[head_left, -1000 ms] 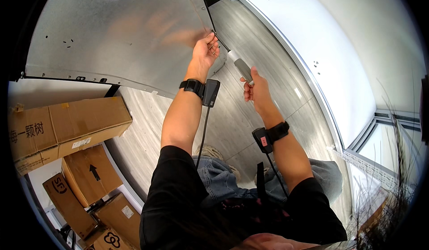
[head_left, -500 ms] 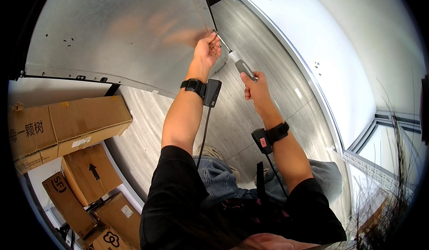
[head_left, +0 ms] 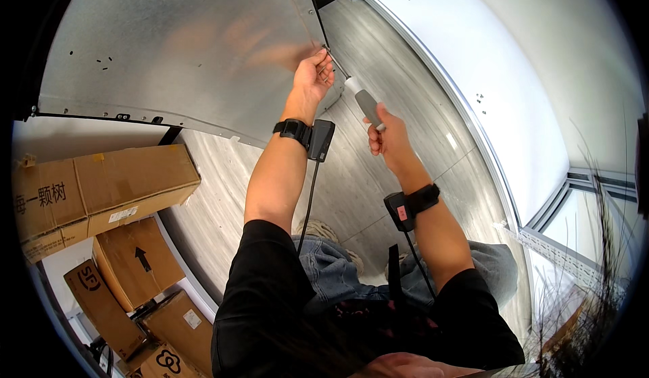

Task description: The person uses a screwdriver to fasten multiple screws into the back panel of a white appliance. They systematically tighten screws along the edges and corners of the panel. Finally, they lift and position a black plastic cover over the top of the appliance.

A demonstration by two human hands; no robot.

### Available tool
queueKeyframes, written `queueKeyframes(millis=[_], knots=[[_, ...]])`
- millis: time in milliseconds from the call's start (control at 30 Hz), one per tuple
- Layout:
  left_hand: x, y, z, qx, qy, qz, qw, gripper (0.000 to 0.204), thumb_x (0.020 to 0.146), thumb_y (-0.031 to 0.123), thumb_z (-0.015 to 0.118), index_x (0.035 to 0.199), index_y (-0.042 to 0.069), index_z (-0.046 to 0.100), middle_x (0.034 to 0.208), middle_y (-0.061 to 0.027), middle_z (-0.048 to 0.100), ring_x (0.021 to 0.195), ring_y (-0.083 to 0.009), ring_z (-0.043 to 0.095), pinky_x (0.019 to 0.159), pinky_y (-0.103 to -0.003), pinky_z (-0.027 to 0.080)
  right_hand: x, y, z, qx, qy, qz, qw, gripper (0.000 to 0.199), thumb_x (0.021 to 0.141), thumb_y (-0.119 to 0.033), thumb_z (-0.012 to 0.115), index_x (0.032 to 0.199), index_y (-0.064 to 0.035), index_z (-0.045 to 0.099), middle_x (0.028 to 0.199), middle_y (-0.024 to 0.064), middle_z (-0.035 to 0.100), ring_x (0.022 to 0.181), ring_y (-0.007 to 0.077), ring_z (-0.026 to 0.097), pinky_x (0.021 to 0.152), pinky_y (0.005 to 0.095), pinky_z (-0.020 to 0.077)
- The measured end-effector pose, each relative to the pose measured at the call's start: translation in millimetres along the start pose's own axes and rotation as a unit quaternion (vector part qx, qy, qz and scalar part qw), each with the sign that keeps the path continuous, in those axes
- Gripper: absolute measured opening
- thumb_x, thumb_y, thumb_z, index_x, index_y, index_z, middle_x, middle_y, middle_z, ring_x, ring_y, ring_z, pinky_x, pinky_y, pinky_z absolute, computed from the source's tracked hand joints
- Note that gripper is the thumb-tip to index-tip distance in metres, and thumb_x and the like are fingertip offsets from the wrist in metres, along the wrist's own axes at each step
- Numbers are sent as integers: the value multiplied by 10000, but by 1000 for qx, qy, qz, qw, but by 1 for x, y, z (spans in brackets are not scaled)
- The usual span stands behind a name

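A large grey sheet-metal panel (head_left: 203, 60) fills the upper left, with screws and slots along its edges. At its right edge, my left hand (head_left: 313, 77) is closed, thumb and fingertips pinched by the tip of a screwdriver (head_left: 368, 108). Whatever lies between those fingertips is hidden. My right hand (head_left: 390, 135) grips the rear end of the screwdriver's grey and white handle, thumb along its side. The thin metal shaft slants up and left to the panel edge.
Brown cardboard boxes (head_left: 128, 182) are stacked at the lower left. A white surface with a metal-framed edge (head_left: 439, 74) runs along the right, a few small screws (head_left: 480, 101) lying on it. Cables (head_left: 309, 206) hang from black wrist-worn devices (head_left: 321, 141). Wood-look floor (head_left: 378, 195) lies between.
The screwdriver's handle has turned about its axis, showing a plain grey side. My right hand has shifted slightly down toward the handle's end, its thumb raised. My left hand stays in place.
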State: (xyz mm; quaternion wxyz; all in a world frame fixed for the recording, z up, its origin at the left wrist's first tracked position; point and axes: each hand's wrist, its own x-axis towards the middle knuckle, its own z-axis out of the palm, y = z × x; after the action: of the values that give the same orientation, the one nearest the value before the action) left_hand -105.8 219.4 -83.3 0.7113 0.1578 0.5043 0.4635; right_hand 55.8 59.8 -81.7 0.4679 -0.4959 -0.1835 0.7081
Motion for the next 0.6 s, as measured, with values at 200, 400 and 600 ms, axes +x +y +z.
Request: queueKeyframes(millis=[200, 400, 600], knots=[[1, -1, 0, -3, 5, -4, 1000, 59, 861, 173, 597, 877, 126, 628, 755, 33, 621, 659, -87, 537, 644, -270, 415, 0, 0, 9, -60, 98, -75, 991, 482, 901, -478, 507, 935, 2, 532, 544, -4, 454, 415, 96, 422, 422, 255, 386], [1, 0, 0, -1, 2, -6, 1000, 58, 862, 177, 596, 877, 129, 626, 760, 33, 621, 655, -90, 535, 649, -270, 413, 3, 0, -9, 47, -10, 34, 998, 493, 886, -474, 539, 960, 12, 495, 555, 7, 462, 422, 95, 423, 415, 256, 385], [3, -2, -2, 1, 6, -6, 1000, 51, 860, 181, 603, 863, 136, 626, 756, 36, 621, 655, -88, 533, 650, -269, 412, 3, 6, 6, -88, 80, -58, 991, 461, 887, -456, 548, 915, 2, 514, 571, 12, 478, 428, 100, 432, 418, 259, 395]])
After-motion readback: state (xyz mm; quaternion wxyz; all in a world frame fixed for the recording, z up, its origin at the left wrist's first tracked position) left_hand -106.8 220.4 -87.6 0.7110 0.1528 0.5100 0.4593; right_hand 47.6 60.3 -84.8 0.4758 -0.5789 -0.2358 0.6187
